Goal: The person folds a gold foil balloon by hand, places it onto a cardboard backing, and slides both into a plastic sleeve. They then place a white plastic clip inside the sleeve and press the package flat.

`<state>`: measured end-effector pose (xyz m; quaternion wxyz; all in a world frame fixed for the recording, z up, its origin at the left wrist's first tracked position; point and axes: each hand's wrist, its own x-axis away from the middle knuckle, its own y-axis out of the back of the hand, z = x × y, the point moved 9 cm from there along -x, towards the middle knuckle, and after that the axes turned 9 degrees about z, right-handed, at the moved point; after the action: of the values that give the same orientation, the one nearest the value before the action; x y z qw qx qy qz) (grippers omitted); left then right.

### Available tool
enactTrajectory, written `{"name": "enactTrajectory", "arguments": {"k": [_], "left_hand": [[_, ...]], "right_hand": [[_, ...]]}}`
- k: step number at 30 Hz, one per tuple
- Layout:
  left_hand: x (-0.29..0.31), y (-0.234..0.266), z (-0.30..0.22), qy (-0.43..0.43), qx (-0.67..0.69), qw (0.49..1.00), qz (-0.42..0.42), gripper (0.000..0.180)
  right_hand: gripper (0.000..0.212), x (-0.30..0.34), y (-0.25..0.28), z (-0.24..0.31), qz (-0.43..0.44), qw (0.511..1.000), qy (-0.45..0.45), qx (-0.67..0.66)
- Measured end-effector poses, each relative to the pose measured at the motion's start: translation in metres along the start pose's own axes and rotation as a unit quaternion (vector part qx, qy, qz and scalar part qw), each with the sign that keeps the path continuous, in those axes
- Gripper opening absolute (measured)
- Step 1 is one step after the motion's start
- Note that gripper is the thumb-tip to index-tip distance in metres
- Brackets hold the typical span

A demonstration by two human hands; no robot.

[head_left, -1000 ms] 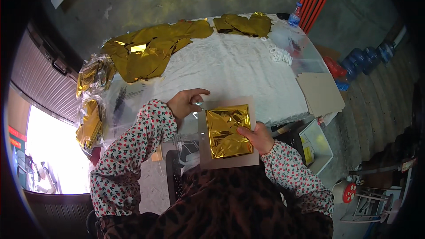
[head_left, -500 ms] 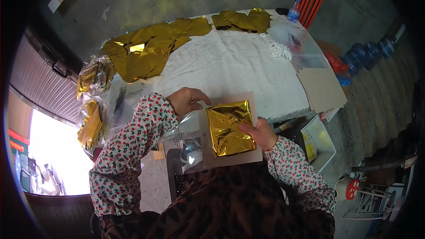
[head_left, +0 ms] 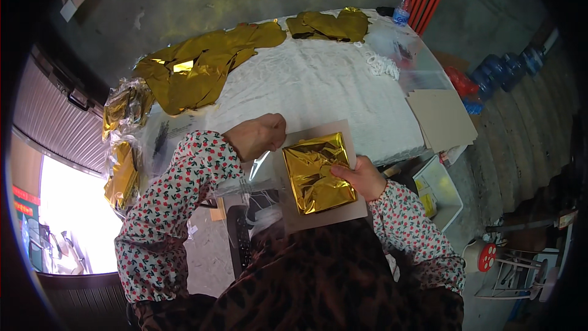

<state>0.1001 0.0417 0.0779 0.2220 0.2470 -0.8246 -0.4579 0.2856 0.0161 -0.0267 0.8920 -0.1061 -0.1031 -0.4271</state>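
The right hand (head_left: 362, 179), gripping gold packet (head_left: 318, 175) and card (head_left: 331, 216) together, should press lightly, while the left hand (head_left: 260, 134) has curled fingers near the card's far-left corner, hold unclear.

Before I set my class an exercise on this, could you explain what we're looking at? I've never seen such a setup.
There is no machine here: these are a person's own bare hands. The view comes from a wide fisheye camera worn on the head, looking down, so straight edges bend near the rim. The right hand holds a folded gold foil packet against a sheet of card, thumb on top. The left hand is curled near the card's upper left; whether it grips anything is unclear. On the table's white cloth lie gold foil sheets and white cord; cardboard sheets sit at the right edge.
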Motion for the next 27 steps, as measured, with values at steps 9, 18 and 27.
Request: {"name": "enactTrajectory", "arguments": {"k": [9, 18, 27], "left_hand": [[-0.002, -0.002, 0.019, 0.030, 0.229, 0.973, 0.010, 0.014], [-0.015, 0.043, -0.020, -0.115, -0.105, 0.976, -0.153, 0.010], [0.019, 0.046, -0.006, 0.050, -0.075, 0.939, -0.331, 0.033]], "right_hand": [[0.025, 0.001, -0.005, 0.047, 0.090, 0.994, 0.035, 0.052], [0.026, -0.025, 0.013, 0.061, 0.036, 0.994, 0.089, 0.058], [0.024, -0.076, 0.032, 0.072, -0.060, 0.992, 0.109, -0.037]]}}
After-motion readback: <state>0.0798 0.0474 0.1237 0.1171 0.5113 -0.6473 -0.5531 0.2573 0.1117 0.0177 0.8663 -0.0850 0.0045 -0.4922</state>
